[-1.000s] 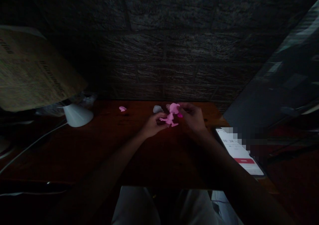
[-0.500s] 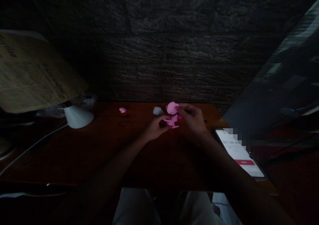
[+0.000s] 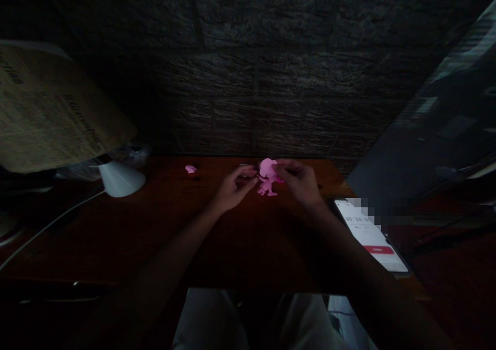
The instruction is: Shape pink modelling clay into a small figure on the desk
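A small pink figure (image 3: pixel 267 189) with a large rounded top and a narrower lower body stands over the tabletop between my hands. My right hand (image 3: pixel 300 179) is closed in a pinch on the right edge of its rounded top. On the other side, my left hand (image 3: pixel 234 187) has its thumb and fingertips close together at a thin part on the figure's left. Those fingertips partly hide that part. A brighter pink bit (image 3: pixel 279 180) shows just under my right fingers. Fine detail of the figure is lost in the dim light.
A small pink lump (image 3: pixel 190 169) lies farther left on the wooden table (image 3: pixel 240 246). A lamp with a white base (image 3: pixel 122 179) and printed shade (image 3: pixel 50 112) stands at the left. A lit phone (image 3: pixel 372 236) lies by the right edge. A brick wall (image 3: pixel 251 81) rises behind.
My left hand has shifted its grasp from the figure's lower body up and left. The lower body now shows uncovered. The pale piece behind is now mostly hidden by my left hand.
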A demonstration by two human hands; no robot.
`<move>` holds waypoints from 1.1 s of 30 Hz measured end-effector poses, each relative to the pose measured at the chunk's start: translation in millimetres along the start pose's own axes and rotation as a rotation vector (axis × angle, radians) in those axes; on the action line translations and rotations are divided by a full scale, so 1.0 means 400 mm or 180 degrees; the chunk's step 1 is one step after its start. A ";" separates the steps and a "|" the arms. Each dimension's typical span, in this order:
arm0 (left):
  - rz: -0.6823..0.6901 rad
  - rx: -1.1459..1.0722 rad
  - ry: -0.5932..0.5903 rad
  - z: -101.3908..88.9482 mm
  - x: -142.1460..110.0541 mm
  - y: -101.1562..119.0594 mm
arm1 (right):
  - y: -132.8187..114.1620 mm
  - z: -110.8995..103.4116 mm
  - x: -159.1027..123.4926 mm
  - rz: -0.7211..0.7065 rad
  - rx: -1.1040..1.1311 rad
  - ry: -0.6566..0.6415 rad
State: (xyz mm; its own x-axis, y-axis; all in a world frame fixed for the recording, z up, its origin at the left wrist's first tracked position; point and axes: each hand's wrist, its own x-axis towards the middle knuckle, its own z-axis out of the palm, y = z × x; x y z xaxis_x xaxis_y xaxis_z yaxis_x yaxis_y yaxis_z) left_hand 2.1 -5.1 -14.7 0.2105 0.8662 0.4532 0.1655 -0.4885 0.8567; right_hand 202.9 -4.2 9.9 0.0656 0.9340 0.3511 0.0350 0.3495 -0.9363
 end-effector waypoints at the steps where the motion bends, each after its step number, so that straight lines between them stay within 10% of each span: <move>1: -0.0035 0.0047 0.0250 -0.008 0.002 0.008 | -0.001 0.002 -0.003 -0.0023 -0.0079 -0.0035; 5: 0.0011 0.0125 0.0762 -0.023 0.002 0.037 | -0.002 0.018 -0.019 -0.0172 -0.0280 -0.0228; 33: -0.0186 -0.0059 0.0304 -0.008 -0.010 0.026 | 0.009 0.025 -0.034 -0.0357 -0.1051 -0.0581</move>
State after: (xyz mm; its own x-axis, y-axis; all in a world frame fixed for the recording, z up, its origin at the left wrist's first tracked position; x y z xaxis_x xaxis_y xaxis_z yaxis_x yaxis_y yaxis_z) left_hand 0.1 -13.2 -6.9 0.1082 0.8996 0.4231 0.1569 -0.4357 0.8863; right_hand 192.0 -15.0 1.5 -0.1341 0.8996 0.4156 0.3529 0.4353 -0.8283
